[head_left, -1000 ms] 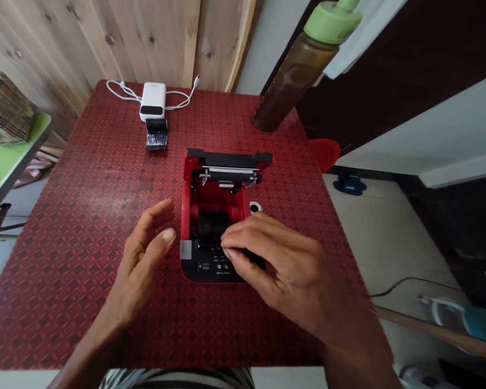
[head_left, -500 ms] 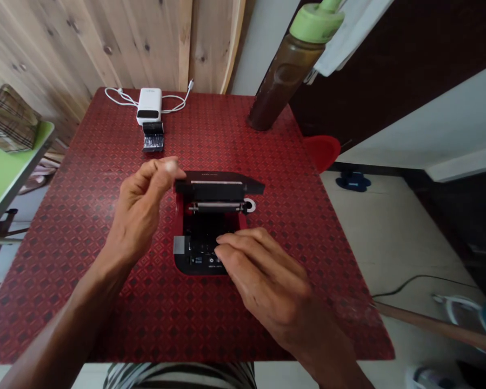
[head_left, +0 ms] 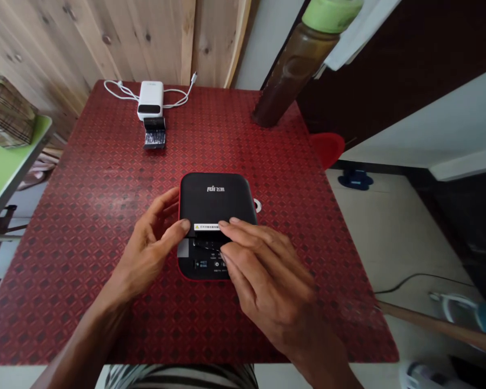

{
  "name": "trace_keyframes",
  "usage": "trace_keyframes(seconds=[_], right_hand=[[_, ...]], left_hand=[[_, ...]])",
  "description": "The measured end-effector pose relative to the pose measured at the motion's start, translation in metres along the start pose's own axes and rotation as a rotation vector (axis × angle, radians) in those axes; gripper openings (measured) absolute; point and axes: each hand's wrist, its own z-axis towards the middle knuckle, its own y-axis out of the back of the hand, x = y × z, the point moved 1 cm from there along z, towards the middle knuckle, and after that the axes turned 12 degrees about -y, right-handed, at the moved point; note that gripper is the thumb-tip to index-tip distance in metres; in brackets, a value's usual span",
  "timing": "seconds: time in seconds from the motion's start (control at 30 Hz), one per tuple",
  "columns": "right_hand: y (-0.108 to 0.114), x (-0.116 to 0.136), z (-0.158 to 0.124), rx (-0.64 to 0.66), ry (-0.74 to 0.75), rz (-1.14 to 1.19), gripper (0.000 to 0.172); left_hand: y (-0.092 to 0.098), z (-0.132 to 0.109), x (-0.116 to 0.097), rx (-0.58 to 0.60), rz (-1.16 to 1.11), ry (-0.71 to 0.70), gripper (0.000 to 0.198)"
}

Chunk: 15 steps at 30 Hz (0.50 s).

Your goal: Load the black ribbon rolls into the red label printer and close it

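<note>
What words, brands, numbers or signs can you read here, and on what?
"FEIE 飞": on the black lid; last character blurred.
Yellow warning triangle: on the white sticker; the Chinese line beside it is too small.
Print on the front panel: too small.
Mark on the white device: too faint to read.
No readable numbers.

One left hand (head_left: 147, 254), one right hand (head_left: 273, 270), one black-and-red printer (head_left: 216, 205), one white power bank (head_left: 151, 97), one curled black strip (head_left: 154, 135), one white ring (head_left: 259, 205), one green-capped bottle (head_left: 295, 65), one red table (head_left: 105, 183) and, small in view, perhaps two blue slippers (head_left: 355, 180).
</note>
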Motion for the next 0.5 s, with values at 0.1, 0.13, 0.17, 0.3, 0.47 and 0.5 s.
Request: trace_keyframes(seconds=[0.1,0.13,0.17,0.3,0.47,0.5], right_hand=[[0.0,0.0,0.0,0.013,-0.024,0.033,0.023],[0.0,0.0,0.0,0.018,-0.034,0.042,0.023],[0.0,0.001,0.001,0.022,-0.041,0.048,0.023],[0.001,0.002,0.002,0.032,-0.045,0.045,0.02],[-0.001,0.001,-0.002,0.024,-0.031,0.076,0.02],[0.0,0.001,-0.004,0.012,-0.03,0.098,0.021]], left_hand=[[-0.001,0.001,-0.003,0.012,0.034,-0.016,0.052],[-0.001,0.002,-0.004,0.013,0.045,-0.02,0.052],[-0.002,0.002,-0.005,0.013,0.054,-0.024,0.052],[-0.001,0.001,-0.003,0.019,0.064,-0.04,0.055],[0.003,-0.003,0.011,-0.028,0.025,-0.04,0.056],[0.004,-0.006,0.013,-0.043,0.013,-0.025,0.055]])
